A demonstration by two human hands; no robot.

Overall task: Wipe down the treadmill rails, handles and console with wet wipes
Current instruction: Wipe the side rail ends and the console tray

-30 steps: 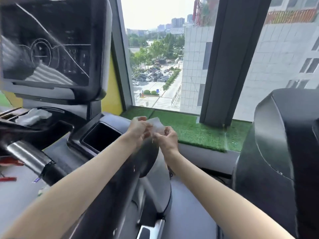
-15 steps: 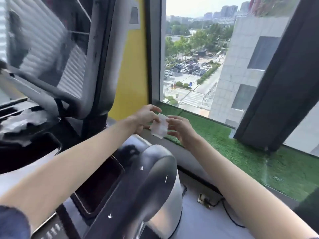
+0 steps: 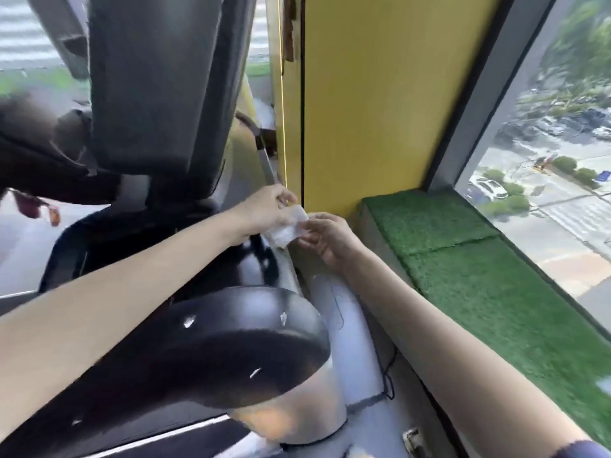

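A small white wet wipe (image 3: 287,228) is stretched between both hands in front of the treadmill. My left hand (image 3: 268,209) pinches its upper left edge. My right hand (image 3: 327,239) pinches its right edge with thumb and fingers. The back of the treadmill console (image 3: 158,87) rises dark grey at the upper left. Below my arms curves a glossy black handle end (image 3: 231,345) with a silver upright (image 3: 297,404) under it.
A yellow wall panel (image 3: 363,94) stands straight ahead. A green artificial-grass ledge (image 3: 463,276) runs along the window (image 3: 545,160) on the right. A black cable (image 3: 388,368) trails on the grey floor beside the treadmill base.
My view has swung left and closer to the treadmill; the console now shows its back. Both hands keep pinching the wipe, now lower and nearer the yellow panel.
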